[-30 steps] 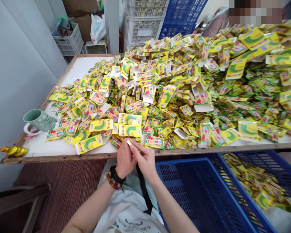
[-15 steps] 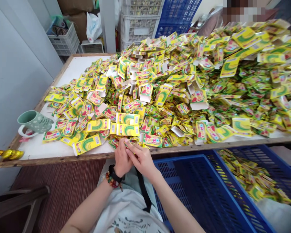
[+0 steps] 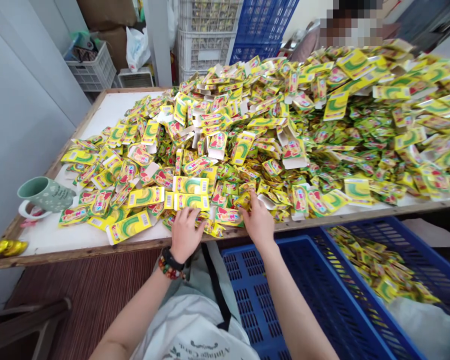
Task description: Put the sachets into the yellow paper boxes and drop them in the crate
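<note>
A big heap of small yellow-and-green candy boxes point(image 3: 221, 120) and little shiny sachets point(image 3: 337, 132) covers the table point(image 3: 114, 107). My left hand point(image 3: 186, 234) rests at the heap's near edge, fingers apart and fingertips at the lower side of a flat yellow box point(image 3: 191, 201). My right hand point(image 3: 259, 223) reaches into the sachets, its thumb and forefinger apart beside a small yellow sachet point(image 3: 243, 201); nothing is visibly gripped. Between my hands lies another box point(image 3: 228, 216) with red lettering.
A green mug point(image 3: 45, 195) stands at the table's left end, near a gold-wrapped item point(image 3: 7, 247). Below the near edge are a blue crate point(image 3: 303, 280) and another blue crate point(image 3: 416, 247) holding filled boxes. Behind the heap, a person point(image 3: 303, 47) sits near stacked white crates point(image 3: 206, 47).
My hands, pressed together at the table edge before, have separated. The right moved right and forward into the sachets, the left onto the near boxes. The view has shifted slightly.
</note>
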